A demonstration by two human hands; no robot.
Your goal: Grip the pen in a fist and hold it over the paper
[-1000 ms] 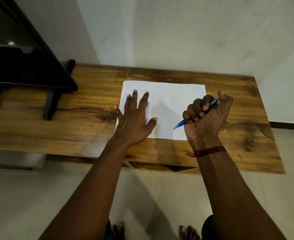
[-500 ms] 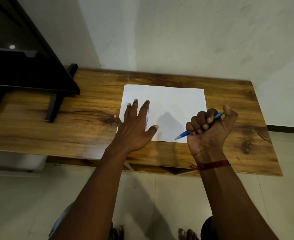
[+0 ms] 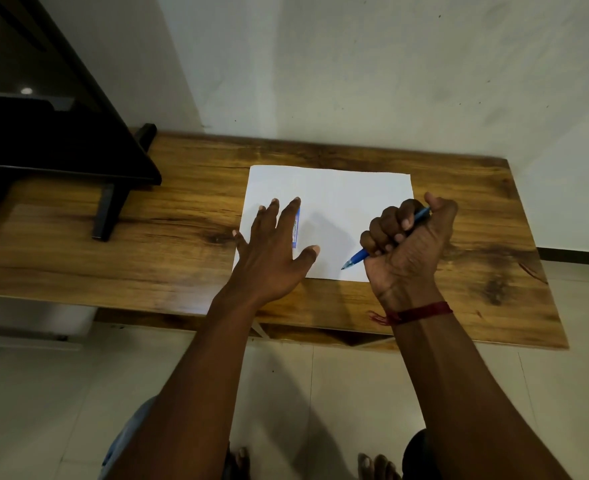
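Right hand [image 3: 407, 251] has slid nearer, fingers fisted round the blue pen [image 3: 355, 259], tip poised over the white sheet's [image 3: 338, 202] near edge on the counter [image 3: 182, 258]; left hand [image 3: 272, 251] stays spread flat, pinning it.

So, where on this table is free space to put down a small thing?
Bare wood lies right of the paper, beyond the right hand gripping the pen, and between the black stand and the left hand. Mid-sheet is crowded.
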